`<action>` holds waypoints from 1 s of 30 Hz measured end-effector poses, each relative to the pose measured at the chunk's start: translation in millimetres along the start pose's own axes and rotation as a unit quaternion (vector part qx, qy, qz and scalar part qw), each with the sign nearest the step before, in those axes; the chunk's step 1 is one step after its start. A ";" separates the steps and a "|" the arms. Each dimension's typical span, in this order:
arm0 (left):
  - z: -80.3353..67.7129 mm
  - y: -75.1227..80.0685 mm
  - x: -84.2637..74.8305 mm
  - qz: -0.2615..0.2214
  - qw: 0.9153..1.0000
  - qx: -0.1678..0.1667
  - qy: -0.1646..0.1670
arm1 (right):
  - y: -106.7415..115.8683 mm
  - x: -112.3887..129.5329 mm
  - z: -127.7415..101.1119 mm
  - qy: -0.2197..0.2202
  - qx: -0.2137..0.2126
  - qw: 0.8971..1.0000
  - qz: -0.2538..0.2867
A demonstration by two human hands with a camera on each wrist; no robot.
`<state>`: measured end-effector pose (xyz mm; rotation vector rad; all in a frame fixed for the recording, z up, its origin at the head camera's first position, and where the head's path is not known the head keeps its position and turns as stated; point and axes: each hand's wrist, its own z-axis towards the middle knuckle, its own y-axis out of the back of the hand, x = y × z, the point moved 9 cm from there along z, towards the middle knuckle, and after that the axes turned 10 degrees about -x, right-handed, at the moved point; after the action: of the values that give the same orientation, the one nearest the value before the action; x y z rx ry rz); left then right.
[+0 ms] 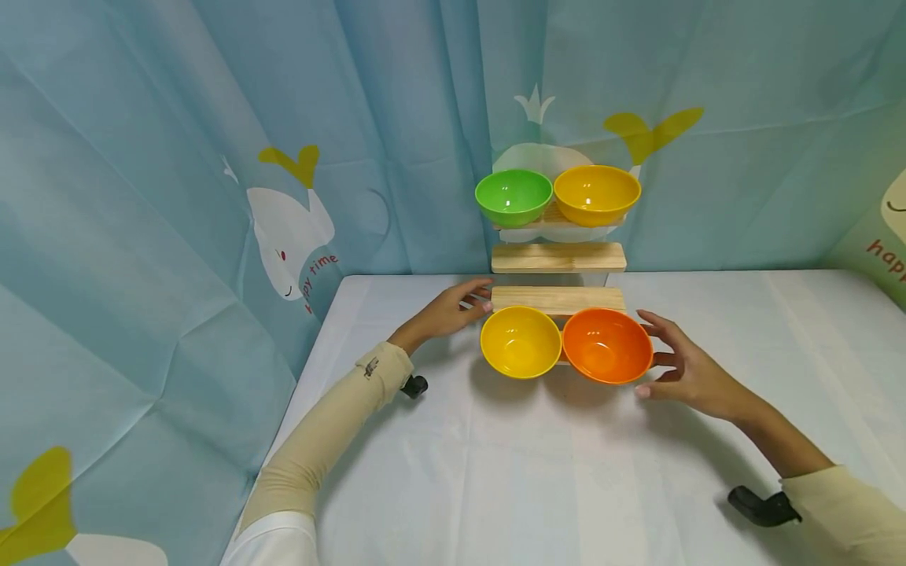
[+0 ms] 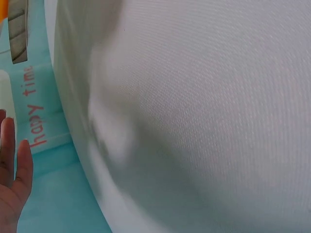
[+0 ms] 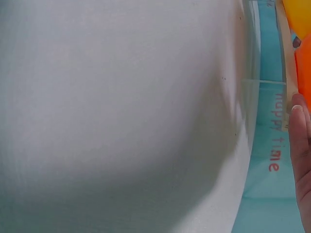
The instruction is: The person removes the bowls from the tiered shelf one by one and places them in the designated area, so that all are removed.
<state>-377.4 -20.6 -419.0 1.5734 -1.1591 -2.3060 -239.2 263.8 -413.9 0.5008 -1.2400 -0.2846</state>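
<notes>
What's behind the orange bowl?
Behind the orange bowl is a pale wooden slat. The bowl's rim covers part of the slat's lower edge, so that bit can't be seen.

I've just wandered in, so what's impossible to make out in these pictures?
Head view: part of the lower wooden rack, hidden by the front yellow bowl and orange bowl.
Head view: the dark mark on the left sleeve, too small to read.
Left wrist view: part of the left grip, cut off by the left edge.
Right wrist view: much of the orange bowl, cut off by the right edge.
</notes>
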 end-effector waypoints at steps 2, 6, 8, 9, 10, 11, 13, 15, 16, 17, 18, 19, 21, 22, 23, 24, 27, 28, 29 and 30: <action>0.3 -0.6 0.3 0.001 1.000 0.001 -0.001 | -1.2 -1.3 -0.1 -0.003 -0.001 1.000 -0.001; -0.2 -1.3 -0.4 0.004 1.000 0.004 -0.003 | -2.7 -0.4 0.0 -0.007 -0.009 1.000 0.015; -0.8 -1.7 -0.6 0.002 1.000 0.007 -0.003 | -3.5 0.8 0.3 -0.008 -0.012 1.000 0.023; -1.0 -1.9 -0.7 0.001 1.000 0.008 -0.003 | -3.7 1.3 0.6 -0.008 -0.014 1.000 0.026; -1.3 -2.1 -0.9 -0.001 1.000 0.009 -0.003 | -4.3 1.5 0.8 -0.007 -0.013 0.999 0.028; -1.6 -2.3 -1.1 -0.002 1.000 0.010 -0.003 | -4.8 1.5 1.1 -0.007 -0.013 0.999 0.028; -2.1 -2.4 -1.6 -0.003 1.000 0.011 -0.003 | -6.0 2.0 1.6 -0.004 -0.012 1.000 0.028; -2.4 -2.5 -2.1 -0.003 1.000 0.012 -0.003 | -6.9 2.0 1.8 -0.004 -0.012 0.999 0.030; -2.5 -2.6 -2.2 -0.004 1.000 0.013 -0.003 | -7.3 2.0 1.7 -0.004 -0.013 0.999 0.032; -2.5 -2.7 -2.4 -0.003 1.000 0.013 -0.003 | -7.6 1.9 1.6 -0.005 -0.013 0.999 0.033; -2.4 -2.8 -2.2 -0.004 1.000 0.014 -0.002 | -7.8 1.9 1.4 -0.004 -0.014 0.999 0.034; -2.4 -2.9 -2.0 -0.004 1.000 0.015 -0.001 | -7.7 1.8 1.4 -0.006 -0.016 0.999 0.037; -2.0 -3.3 -1.4 -0.005 1.000 0.016 0.000 | -7.9 1.9 1.1 -0.006 -0.018 0.999 0.036; -1.7 -3.6 -1.0 -0.005 1.000 0.016 0.000 | -7.9 2.0 1.1 -0.005 -0.020 0.999 0.036; -1.5 -3.8 -0.6 -0.006 1.000 0.016 0.000 | -7.9 2.0 1.1 -0.006 -0.021 0.999 0.036; -1.3 -4.1 -0.2 -0.007 1.000 0.016 0.001 | -8.1 2.1 1.2 -0.006 -0.021 0.999 0.036; -1.3 -4.9 -0.1 -0.011 1.000 0.019 0.003 | -8.5 2.2 1.6 -0.008 -0.023 0.999 0.037; -1.4 -5.0 -0.1 -0.012 1.000 0.019 0.004 | -8.7 2.2 1.8 -0.009 -0.024 0.999 0.038; -1.5 -5.1 0.0 -0.013 1.000 0.019 0.004 | -8.9 2.4 2.0 -0.009 -0.024 0.999 0.038; -1.5 -5.2 0.1 -0.013 1.000 0.019 0.005 | -9.1 2.5 2.1 -0.009 -0.024 0.999 0.040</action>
<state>-374.5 -17.8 -422.7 1.6213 -1.1951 -2.3020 -240.0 254.4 -416.0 0.4075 -1.2644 -0.2517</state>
